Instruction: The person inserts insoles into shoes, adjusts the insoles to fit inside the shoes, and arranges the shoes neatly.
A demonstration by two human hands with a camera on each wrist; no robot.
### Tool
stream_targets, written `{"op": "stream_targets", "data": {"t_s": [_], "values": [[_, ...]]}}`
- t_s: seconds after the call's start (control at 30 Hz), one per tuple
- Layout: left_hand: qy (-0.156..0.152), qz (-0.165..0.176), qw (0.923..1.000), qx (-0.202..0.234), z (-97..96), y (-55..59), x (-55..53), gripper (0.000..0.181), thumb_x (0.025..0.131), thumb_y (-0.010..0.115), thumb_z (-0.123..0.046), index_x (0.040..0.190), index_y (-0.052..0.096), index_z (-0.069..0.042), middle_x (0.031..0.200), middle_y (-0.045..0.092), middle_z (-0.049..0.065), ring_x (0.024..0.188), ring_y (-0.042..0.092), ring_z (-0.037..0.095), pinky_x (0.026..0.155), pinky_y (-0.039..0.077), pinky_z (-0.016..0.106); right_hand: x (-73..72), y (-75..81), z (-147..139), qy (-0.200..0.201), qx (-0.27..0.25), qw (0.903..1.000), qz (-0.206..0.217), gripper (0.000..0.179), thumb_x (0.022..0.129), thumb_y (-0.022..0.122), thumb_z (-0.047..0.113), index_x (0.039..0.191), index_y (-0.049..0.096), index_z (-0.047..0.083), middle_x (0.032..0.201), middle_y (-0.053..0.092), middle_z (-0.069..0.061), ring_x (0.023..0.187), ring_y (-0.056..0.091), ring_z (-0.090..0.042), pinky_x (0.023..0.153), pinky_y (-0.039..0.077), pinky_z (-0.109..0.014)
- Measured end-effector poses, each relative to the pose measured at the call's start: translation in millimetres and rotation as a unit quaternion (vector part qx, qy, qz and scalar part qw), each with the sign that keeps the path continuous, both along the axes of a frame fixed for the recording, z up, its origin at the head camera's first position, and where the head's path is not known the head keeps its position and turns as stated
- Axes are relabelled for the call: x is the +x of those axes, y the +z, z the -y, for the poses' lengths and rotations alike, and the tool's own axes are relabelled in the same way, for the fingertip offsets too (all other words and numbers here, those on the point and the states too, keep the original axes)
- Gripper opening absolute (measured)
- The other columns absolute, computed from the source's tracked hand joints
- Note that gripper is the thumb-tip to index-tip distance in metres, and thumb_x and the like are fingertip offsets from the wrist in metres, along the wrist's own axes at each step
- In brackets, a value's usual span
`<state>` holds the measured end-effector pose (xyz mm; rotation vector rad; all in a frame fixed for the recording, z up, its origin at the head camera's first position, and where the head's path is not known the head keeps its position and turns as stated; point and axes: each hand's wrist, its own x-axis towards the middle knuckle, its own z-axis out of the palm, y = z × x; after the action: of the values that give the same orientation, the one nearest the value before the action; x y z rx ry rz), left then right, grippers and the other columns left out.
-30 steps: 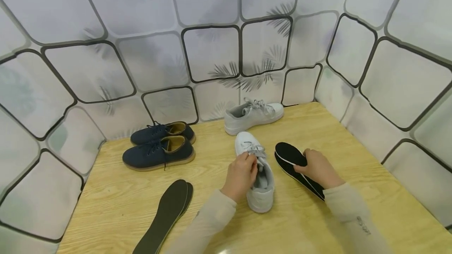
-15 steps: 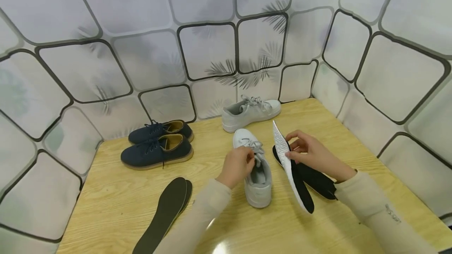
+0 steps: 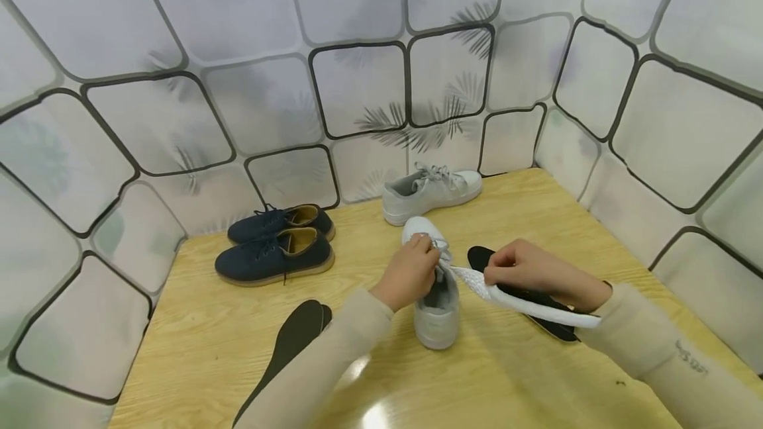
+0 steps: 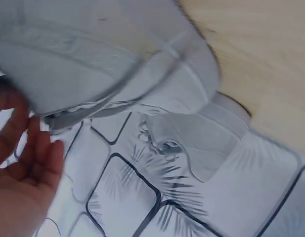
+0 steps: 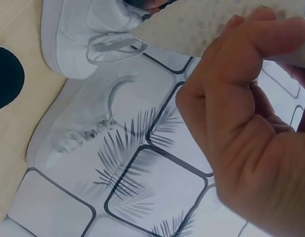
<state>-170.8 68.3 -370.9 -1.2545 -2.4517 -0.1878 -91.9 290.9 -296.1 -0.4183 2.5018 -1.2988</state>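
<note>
A white lace-up sneaker stands with its heel toward me. At its opening, my left hand pinches the tongue below the laces; the left wrist view has the curled fingers by the sneaker's collar. Held between the thumb and fingers of my right hand is an insole, its white dimpled underside showing. The insole's pointed end reaches the sneaker's opening by the tongue, while its other end passes under the right wrist. On the table beneath that hand lies a second, black insole, partly hidden.
Behind stands the other white sneaker, against the patterned wall curtain. Two navy lace-up shoes sit at the back left. Dark grey insoles lie on the wooden table at the front left, partly under my left sleeve.
My right hand has lifted one insole off the other, turned it over and brought its tip left to the sneaker's opening. The left hand has stayed at the tongue.
</note>
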Motion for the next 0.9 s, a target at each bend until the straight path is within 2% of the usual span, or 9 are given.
{"op": "stream_targets", "data": {"t_s": [0.1, 0.17, 0.3, 0.37, 0.43, 0.53, 0.63, 0.77, 0.9], "values": [[-0.008, -0.113, 0.9917, -0.060, -2.3, -7.6, 2.1, 0.010, 0.084, 0.068, -0.016, 0.093, 0.063, -0.012, 0.093, 0.055, 0.001, 0.085, 0.050, 0.018, 0.072, 0.041, 0.027, 0.7, -7.8, 2, 0.009, -0.007, 0.9999, 0.006, 0.017, 0.082, 0.064, 0.011, 0.068, 0.061, 0.002, 0.060, 0.043, 0.004, 0.058, 0.041, -0.010, 0.057, 0.034, -0.022], [0.009, -0.148, 0.9860, -0.077, -4.9, -11.6, 5.0, 0.011, 0.086, 0.068, -0.018, 0.093, 0.062, -0.014, 0.094, 0.055, 0.000, 0.086, 0.049, 0.016, 0.071, 0.040, 0.027, 0.9, -12.9, 2, 0.017, -0.010, 0.9998, 0.008, 0.018, 0.083, 0.063, 0.011, 0.068, 0.061, 0.002, 0.060, 0.043, 0.004, 0.058, 0.040, -0.009, 0.057, 0.034, -0.022], [0.054, -0.174, 0.9796, -0.085, -11.9, -17.3, 9.1, 0.006, 0.089, 0.064, -0.018, 0.090, 0.060, -0.014, 0.097, 0.051, 0.001, 0.090, 0.047, 0.017, 0.073, 0.038, 0.027, -1.1, -20.0, 4, 0.020, -0.012, 0.9997, 0.003, 0.017, 0.083, 0.063, 0.011, 0.068, 0.062, 0.002, 0.059, 0.044, 0.004, 0.057, 0.040, -0.009, 0.057, 0.034, -0.022], [0.057, -0.183, 0.9775, -0.088, -13.6, -18.5, 9.3, 0.004, 0.089, 0.064, -0.017, 0.090, 0.062, -0.015, 0.101, 0.051, 0.001, 0.094, 0.047, 0.017, 0.077, 0.039, 0.027, -2.3, -21.7, 6, 0.018, -0.010, 0.9998, 0.001, 0.017, 0.083, 0.063, 0.012, 0.068, 0.062, 0.003, 0.058, 0.043, 0.004, 0.057, 0.040, -0.009, 0.056, 0.033, -0.022], [0.040, -0.193, 0.9754, -0.098, -13.3, -18.3, 7.9, 0.002, 0.089, 0.064, -0.015, 0.090, 0.064, -0.016, 0.103, 0.052, 0.001, 0.097, 0.049, 0.016, 0.083, 0.041, 0.026, -2.7, -22.2, 8, 0.015, -0.005, 0.9999, 0.001, 0.016, 0.082, 0.064, 0.012, 0.068, 0.062, 0.003, 0.058, 0.043, 0.005, 0.056, 0.039, -0.008, 0.054, 0.032, -0.022], [-0.009, -0.200, 0.9712, -0.129, -10.7, -14.2, 4.4, 0.005, 0.091, 0.063, -0.014, 0.093, 0.066, -0.017, 0.104, 0.056, -0.001, 0.099, 0.053, 0.014, 0.088, 0.044, 0.026, -1.9, -22.4, 10, 0.010, 0.006, 0.9999, 0.000, 0.016, 0.081, 0.063, 0.012, 0.068, 0.062, 0.004, 0.058, 0.043, 0.006, 0.054, 0.038, -0.007, 0.052, 0.031, -0.021], [-0.046, -0.144, 0.9772, -0.149, -10.1, -6.1, -3.2, 0.005, 0.091, 0.064, -0.016, 0.096, 0.065, -0.017, 0.098, 0.059, -0.001, 0.093, 0.057, 0.013, 0.080, 0.049, 0.026, -0.9, -21.5, 12, 0.016, 0.014, 0.9997, -0.010, 0.015, 0.080, 0.063, 0.012, 0.067, 0.062, 0.005, 0.057, 0.042, 0.007, 0.053, 0.037, -0.006, 0.051, 0.030, -0.021], [-0.074, 0.003, 0.9880, -0.136, -13.4, 11.1, -18.5, 0.006, 0.086, 0.067, -0.010, 0.089, 0.062, -0.013, 0.083, 0.058, -0.001, 0.075, 0.057, 0.013, 0.065, 0.048, 0.027, -2.7, -19.2, 16, 0.038, 0.024, 0.9986, -0.026, 0.016, 0.079, 0.062, 0.010, 0.063, 0.060, 0.007, 0.055, 0.038, 0.008, 0.049, 0.033, -0.005, 0.050, 0.028, -0.021], [-0.092, 0.109, 0.9832, -0.114, -18.8, 24.1, -34.5, 0.019, 0.079, 0.065, -0.002, 0.071, 0.051, -0.012, 0.065, 0.047, -0.004, 0.060, 0.043, 0.012, 0.057, 0.038, 0.026, -9.2, -18.6, 23, 0.064, 0.039, 0.9966, -0.035, 0.023, 0.079, 0.060, 0.008, 0.058, 0.053, 0.011, 0.052, 0.034, 0.009, 0.048, 0.029, -0.005, 0.050, 0.027, -0.020]]}}
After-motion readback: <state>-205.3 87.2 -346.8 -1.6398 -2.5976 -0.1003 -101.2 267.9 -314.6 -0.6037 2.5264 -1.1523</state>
